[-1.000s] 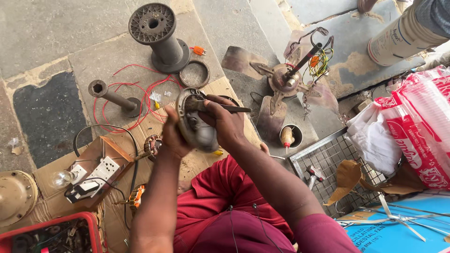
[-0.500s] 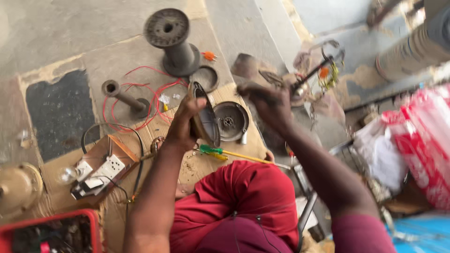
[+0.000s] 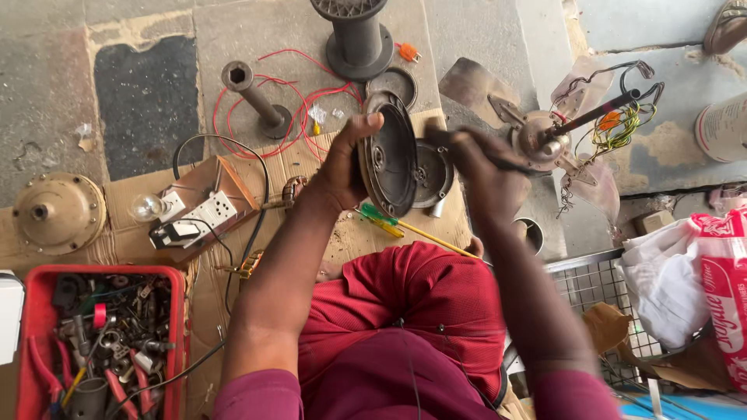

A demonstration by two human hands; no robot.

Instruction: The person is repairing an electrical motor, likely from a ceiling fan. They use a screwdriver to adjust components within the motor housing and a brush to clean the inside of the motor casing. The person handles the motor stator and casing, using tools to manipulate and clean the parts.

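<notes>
Round metal cover (image 3: 389, 155) now lifted upright, left hand (image 3: 342, 167) gripping, right hand (image 3: 482, 167) beside

fan cover (image 3: 389, 155): dull grey metal | cardboard (image 3: 342, 249): rough, stained | tray (image 3: 177, 311): red plastic

Daylight is falling on a patchy stone floor (image 3: 140, 23), flattened cardboard (image 3: 117, 194) is covering part of it, and a wire mesh rack (image 3: 599, 288) is sitting at right.
</notes>
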